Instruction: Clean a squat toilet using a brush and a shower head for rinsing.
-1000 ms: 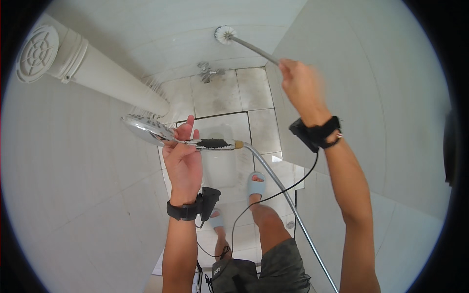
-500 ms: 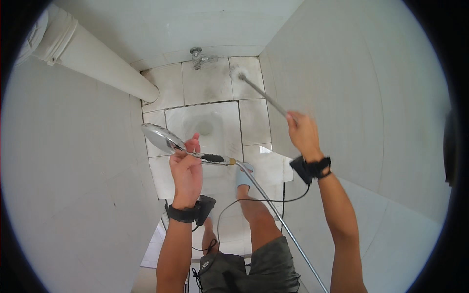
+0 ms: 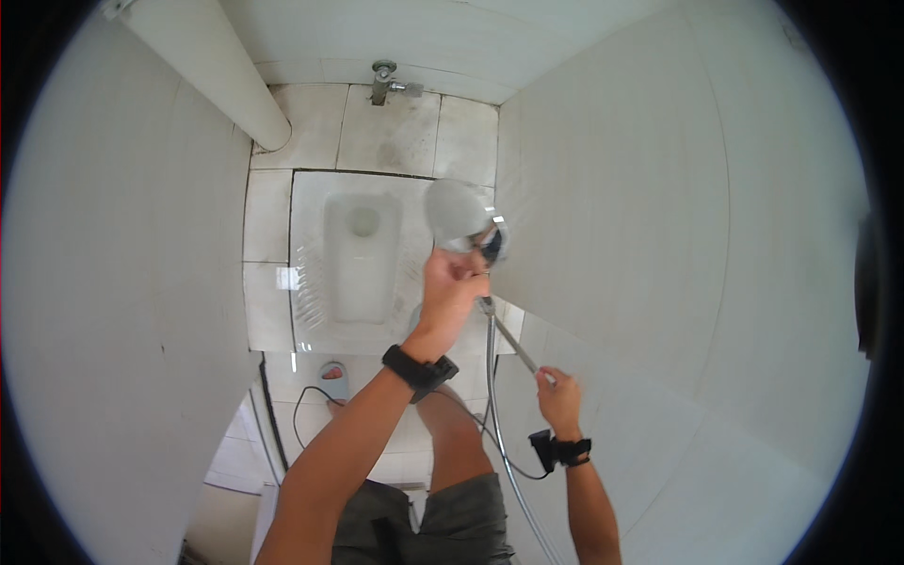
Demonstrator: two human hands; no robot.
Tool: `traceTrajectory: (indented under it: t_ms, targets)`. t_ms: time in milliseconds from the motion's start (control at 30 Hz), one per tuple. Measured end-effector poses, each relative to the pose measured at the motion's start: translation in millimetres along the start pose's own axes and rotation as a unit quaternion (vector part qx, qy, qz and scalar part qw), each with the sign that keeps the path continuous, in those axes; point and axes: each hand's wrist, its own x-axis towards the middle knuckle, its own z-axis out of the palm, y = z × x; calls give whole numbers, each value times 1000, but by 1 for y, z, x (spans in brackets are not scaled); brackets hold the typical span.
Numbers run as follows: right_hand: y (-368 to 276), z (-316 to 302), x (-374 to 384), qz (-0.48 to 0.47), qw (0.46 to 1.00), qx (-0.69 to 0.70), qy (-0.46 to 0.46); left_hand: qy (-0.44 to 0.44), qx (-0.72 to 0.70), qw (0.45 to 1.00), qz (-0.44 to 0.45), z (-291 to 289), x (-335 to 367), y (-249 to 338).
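My left hand (image 3: 450, 287) is closed round the handle of a chrome shower head (image 3: 456, 209), whose round pale face is tipped up over the right rim of a white squat toilet (image 3: 311, 226). A flexible metal hose (image 3: 492, 377) runs from the handle down past my legs. Lower and to the right, my right hand (image 3: 559, 397) grips the near end of a thin grey stick (image 3: 516, 345). The stick slants up toward the shower head, and its far end is hidden or blurred behind my left hand.
A metal valve (image 3: 381, 85) juts from the far wall. At the left back stands a thick white pipe (image 3: 212, 71). Tiled walls close in on both sides, and grimy floor tiles (image 3: 386, 132) surround the toilet. A thin black cable (image 3: 466, 410) crosses my legs.
The shower head has swung from left to right and turned upward in my left hand. My right hand has drawn the stick back toward me, off the far right tiles. My view has shifted.
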Motion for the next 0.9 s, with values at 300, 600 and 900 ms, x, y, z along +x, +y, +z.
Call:
traceTrajectory:
  t_ms: [300,600,900]
  targets:
    - [32,31,-7,18,999,30,5,-59,-36,995,72,80,17,-19]
    - [24,49,20,256,896,340,-125,-27,44,999,-10,20,1,-46]
    - [-28,128,172,-39,986,158,37,43,-17,999,-7,-86,24,-55]
